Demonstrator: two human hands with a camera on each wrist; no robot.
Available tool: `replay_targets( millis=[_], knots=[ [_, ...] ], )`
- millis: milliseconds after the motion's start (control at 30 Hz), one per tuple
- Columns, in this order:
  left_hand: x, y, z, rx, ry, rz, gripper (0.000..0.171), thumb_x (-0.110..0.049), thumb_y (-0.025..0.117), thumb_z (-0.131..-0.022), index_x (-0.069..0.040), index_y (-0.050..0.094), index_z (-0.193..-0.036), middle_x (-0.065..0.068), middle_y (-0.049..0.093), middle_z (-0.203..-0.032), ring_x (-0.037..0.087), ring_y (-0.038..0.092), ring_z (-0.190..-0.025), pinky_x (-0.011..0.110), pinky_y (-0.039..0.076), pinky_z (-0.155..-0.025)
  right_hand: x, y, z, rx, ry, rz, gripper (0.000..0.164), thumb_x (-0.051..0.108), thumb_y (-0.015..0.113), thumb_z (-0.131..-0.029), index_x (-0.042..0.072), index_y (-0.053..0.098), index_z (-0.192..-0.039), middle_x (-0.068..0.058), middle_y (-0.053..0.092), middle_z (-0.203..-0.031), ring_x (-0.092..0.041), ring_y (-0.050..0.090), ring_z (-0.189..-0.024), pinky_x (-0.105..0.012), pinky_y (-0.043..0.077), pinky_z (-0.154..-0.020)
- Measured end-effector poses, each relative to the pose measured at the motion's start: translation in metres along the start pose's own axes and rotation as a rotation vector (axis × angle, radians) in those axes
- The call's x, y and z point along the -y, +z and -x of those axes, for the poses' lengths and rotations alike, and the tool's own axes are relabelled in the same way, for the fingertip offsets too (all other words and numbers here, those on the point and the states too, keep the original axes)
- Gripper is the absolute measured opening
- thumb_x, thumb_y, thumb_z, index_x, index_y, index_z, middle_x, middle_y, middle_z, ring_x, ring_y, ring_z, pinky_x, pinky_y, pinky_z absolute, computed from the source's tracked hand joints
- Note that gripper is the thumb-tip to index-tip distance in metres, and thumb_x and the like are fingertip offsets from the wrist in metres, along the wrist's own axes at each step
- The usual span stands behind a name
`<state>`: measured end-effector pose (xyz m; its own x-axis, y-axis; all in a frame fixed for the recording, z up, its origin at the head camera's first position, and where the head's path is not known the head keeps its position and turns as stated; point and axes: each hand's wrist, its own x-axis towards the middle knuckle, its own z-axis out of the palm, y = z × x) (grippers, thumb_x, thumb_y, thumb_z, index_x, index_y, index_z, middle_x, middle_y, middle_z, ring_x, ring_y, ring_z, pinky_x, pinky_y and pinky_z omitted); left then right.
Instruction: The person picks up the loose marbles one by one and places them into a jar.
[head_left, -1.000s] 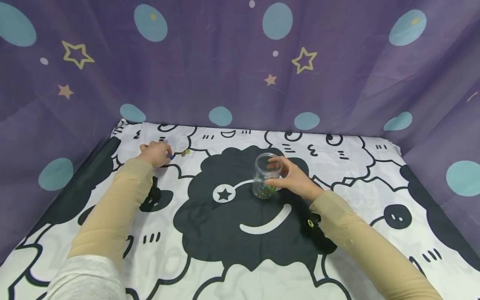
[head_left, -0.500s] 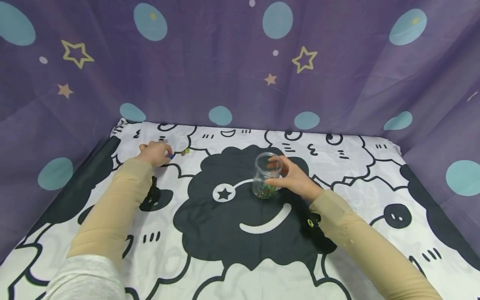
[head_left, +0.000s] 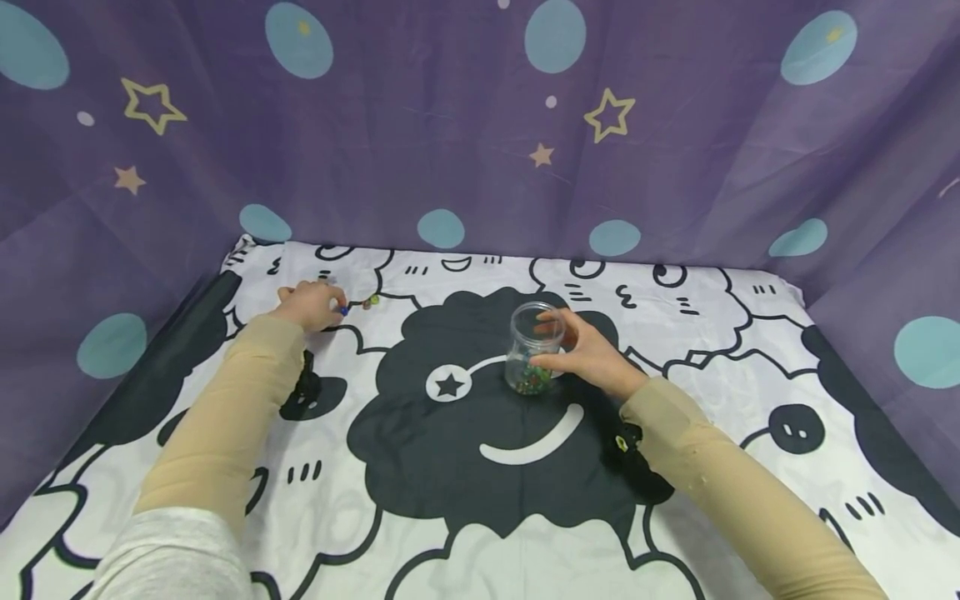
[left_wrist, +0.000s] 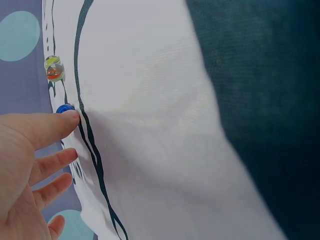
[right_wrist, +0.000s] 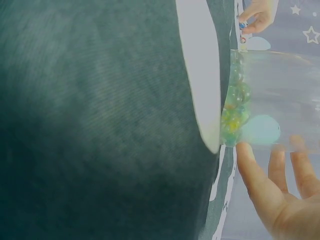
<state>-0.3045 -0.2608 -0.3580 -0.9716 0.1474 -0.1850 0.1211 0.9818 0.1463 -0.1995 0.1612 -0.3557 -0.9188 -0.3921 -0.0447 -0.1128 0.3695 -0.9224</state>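
Observation:
At the far left of the cloth-covered table, my left hand (head_left: 309, 307) pinches a small blue marble (left_wrist: 65, 108) between thumb and forefinger; the forefinger is mostly hidden behind the thumb in the left wrist view. Just beyond it lie a yellow-green marble (left_wrist: 51, 62) and an orange-red one (left_wrist: 54, 73), side by side. My right hand (head_left: 588, 357) holds a clear, lidless jar (head_left: 536, 342) from its right side, thumb and fingers spread round the wall. The jar stands upright near the middle, with several colourful glass marbles (right_wrist: 235, 107) at its bottom.
A white cloth (head_left: 420, 550) with black cartoon sheep covers the table, slightly creased. Behind it and at both sides hangs a purple curtain (head_left: 450, 125) with stars and blue ovals. Dark wrist gear (head_left: 633, 458) sits below the right forearm.

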Motion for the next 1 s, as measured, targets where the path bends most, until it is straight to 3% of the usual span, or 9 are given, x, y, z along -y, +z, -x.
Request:
replay_targets(
  millis=[467,800,1000],
  knots=[
    [0.001,-0.004,0.008,-0.009,0.03,-0.014,0.026,-0.019,0.061,-0.088,-0.005,0.065,-0.111,0.025,0.053,-0.129,0.048,0.042,-0.115,0.065,0.022,-0.091,-0.002,-0.001,0.0,0.001,-0.011,0.014,0.065,0.023,0.074,-0.083,0.014,0.041,-0.138,-0.012,0.049,-0.139,-0.031,0.048,-0.123,-0.044,0.047,-0.092],
    [-0.009,-0.008,0.016,-0.052,0.081,0.023,0.027,-0.019,0.065,-0.088,-0.006,0.066,-0.112,0.023,0.052,-0.133,0.047,0.039,-0.118,0.066,0.018,-0.093,-0.002,0.0,0.001,-0.004,-0.013,0.015,0.066,0.022,0.074,-0.083,0.014,0.04,-0.139,-0.012,0.048,-0.139,-0.032,0.048,-0.123,-0.045,0.046,-0.093],
    [-0.016,-0.01,0.026,-0.108,0.157,0.023,0.024,-0.018,0.065,-0.088,-0.007,0.067,-0.109,0.02,0.056,-0.128,0.048,0.041,-0.117,0.065,0.021,-0.09,-0.003,0.001,0.001,-0.011,-0.013,0.016,0.066,0.023,0.074,-0.082,0.014,0.04,-0.139,-0.012,0.048,-0.139,-0.032,0.047,-0.124,-0.045,0.046,-0.093]
  ],
)
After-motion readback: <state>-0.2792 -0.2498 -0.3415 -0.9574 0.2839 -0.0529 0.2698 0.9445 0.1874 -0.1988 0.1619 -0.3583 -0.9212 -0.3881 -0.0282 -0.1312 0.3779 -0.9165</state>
